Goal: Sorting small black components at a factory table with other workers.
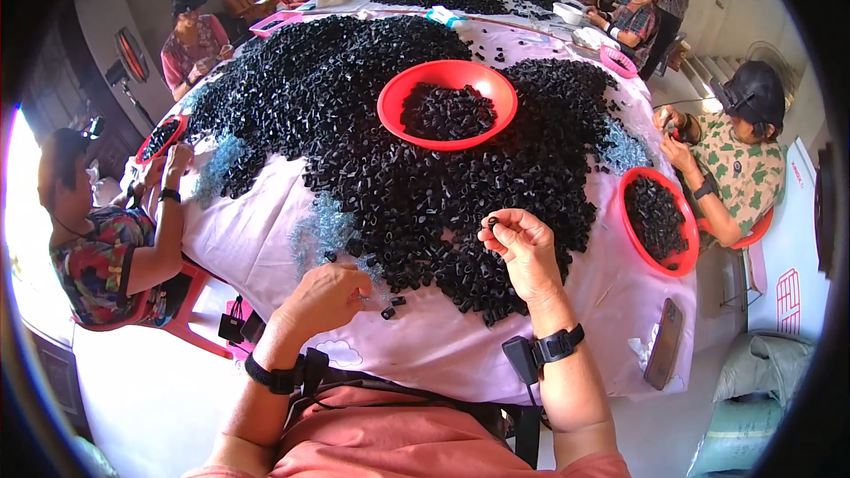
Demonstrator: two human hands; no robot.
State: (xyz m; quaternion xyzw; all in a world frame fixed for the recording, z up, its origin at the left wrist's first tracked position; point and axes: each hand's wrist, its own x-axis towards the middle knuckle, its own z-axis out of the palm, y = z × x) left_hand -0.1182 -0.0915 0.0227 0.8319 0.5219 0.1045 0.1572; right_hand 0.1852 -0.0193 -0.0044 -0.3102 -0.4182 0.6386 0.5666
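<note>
Between the thumb and fingertips of my right hand is a small black ring-like piece, held up over the near right part of the pile. My left hand is closed, low over the cloth beside a heap of clear bluish bits; a tiny pale glint shows at its fingertips, too small to name. A few loose black pieces lie just right of that hand. The large pile of short black tube-like pieces spreads across the table ahead of both hands. Each wrist wears a black strap.
A red bowl of black pieces sits on the pile; a red basin stands at the right edge. Near it a phone lies on the pink tablecloth. Co-workers sit around the table, one close on the left, one on the right.
</note>
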